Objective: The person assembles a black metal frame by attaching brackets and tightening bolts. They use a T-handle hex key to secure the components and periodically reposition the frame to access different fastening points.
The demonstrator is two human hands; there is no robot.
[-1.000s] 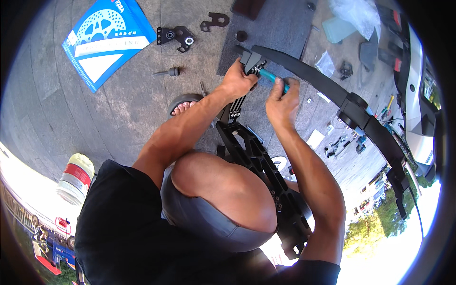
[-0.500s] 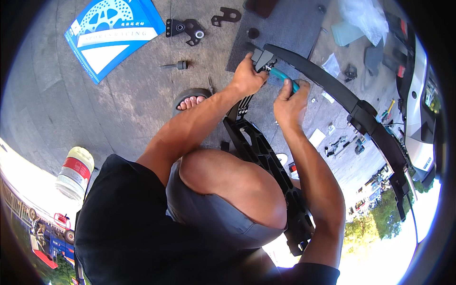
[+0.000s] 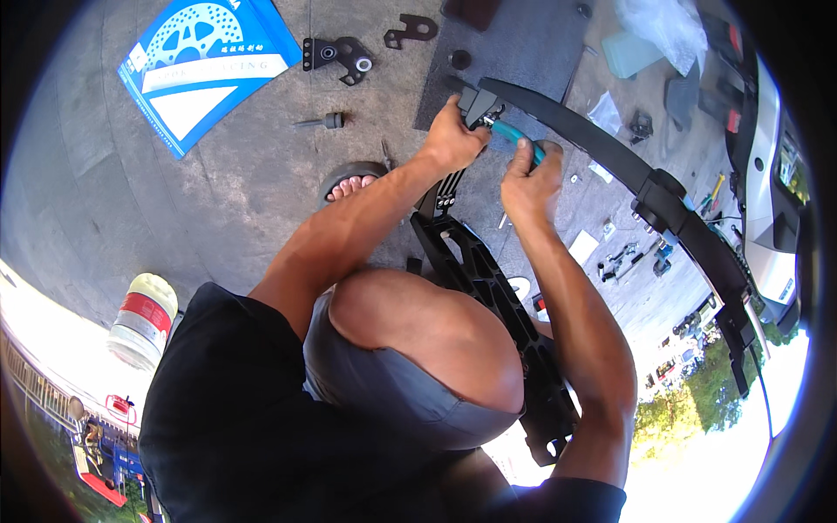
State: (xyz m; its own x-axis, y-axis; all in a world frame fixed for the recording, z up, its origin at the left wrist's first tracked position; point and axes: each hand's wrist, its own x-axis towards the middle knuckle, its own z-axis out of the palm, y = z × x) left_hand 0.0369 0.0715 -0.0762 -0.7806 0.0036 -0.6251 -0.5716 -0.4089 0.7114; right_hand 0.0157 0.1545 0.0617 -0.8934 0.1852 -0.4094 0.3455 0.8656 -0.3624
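My left hand (image 3: 453,141) is closed round the dark angular end piece (image 3: 478,103) of a long, curved black bar-like part (image 3: 580,129). My right hand (image 3: 534,181) grips the teal handles of pliers (image 3: 507,132). Their metal jaws meet small metal bits beside my left thumb; exactly what they bite on is too small to tell. Below my hands, a black frame-like part (image 3: 475,266) with cut-outs runs down beside my bent knee. A row of small bolts shows at its upper end.
On the floor lie a blue-and-white packet (image 3: 209,70), a black bracket (image 3: 340,59), a hooked black plate (image 3: 411,31) and a socket-like tool (image 3: 323,120). A dark mat (image 3: 523,52) extends beyond my hands. Plastic bags (image 3: 667,30) and loose hardware lie right; a jar (image 3: 144,318) stands left.
My right hand and the pliers have shifted slightly up and left, and the teal handles look closer together. My left hand keeps its hold on the end piece.
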